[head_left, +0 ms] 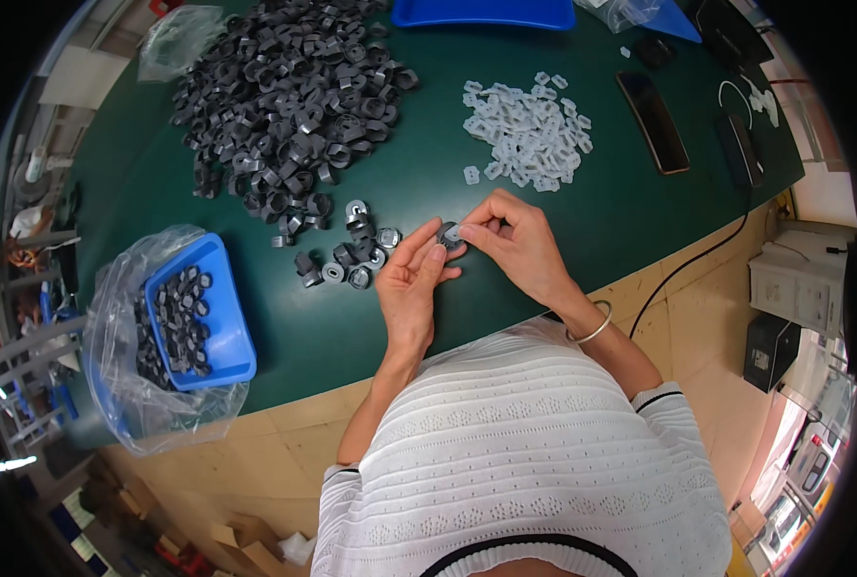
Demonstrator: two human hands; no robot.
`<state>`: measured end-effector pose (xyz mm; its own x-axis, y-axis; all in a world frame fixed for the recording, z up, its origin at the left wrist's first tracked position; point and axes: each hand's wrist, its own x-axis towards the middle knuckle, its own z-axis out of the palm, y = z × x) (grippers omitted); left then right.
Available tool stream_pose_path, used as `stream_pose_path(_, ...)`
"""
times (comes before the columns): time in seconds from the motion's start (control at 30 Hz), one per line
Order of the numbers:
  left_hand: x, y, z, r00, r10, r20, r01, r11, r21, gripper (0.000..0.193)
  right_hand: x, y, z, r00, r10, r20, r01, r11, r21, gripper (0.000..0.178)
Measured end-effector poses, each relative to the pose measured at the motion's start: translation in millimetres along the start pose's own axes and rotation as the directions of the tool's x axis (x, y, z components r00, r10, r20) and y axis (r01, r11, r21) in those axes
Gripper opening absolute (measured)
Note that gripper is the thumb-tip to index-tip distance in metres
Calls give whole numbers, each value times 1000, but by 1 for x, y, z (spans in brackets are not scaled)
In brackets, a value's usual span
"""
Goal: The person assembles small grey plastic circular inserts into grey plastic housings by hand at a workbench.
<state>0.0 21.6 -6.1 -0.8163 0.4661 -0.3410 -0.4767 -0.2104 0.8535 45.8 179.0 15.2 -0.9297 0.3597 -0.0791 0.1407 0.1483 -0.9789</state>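
Observation:
Just above the table's near side, my left hand pinches a small dark grey ring-shaped plastic part between thumb and fingers. My right hand meets it from the right, its thumb and forefinger closed on a small whitish translucent plastic piece at the ring's face. Left of my left hand lies a small group of dark grey parts, some showing pale or shiny centres. Farther off are a large heap of dark grey rings and a smaller pile of whitish translucent pieces.
At the left edge, a blue tray with several dark parts sits in a clear plastic bag. A phone lies at the right, near a black cabled device. Another blue tray is at the far edge of the green table.

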Motion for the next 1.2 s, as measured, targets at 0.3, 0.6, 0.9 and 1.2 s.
stream_pose_path(0.3,0,-2,0,1000,28,6,-28,1000,7,35,-1,2,7,1000,6,1,-6,1000,-2,8)
stream_pose_path(0.6,-1,-4,1,994,106,4,-106,993,45,31,3,12,9,998,-5,60,6,1000,-21,9)
stream_pose_path(0.9,-9,-8,6,985,171,-25,-171,985,5,30,2,11,15,986,101,130,-132,957,258,13)
stream_pose_path(1.2,-1,-3,-6,989,147,-8,-146,987,67,25,9,4,1,958,-213,192,233,969,-87,21)
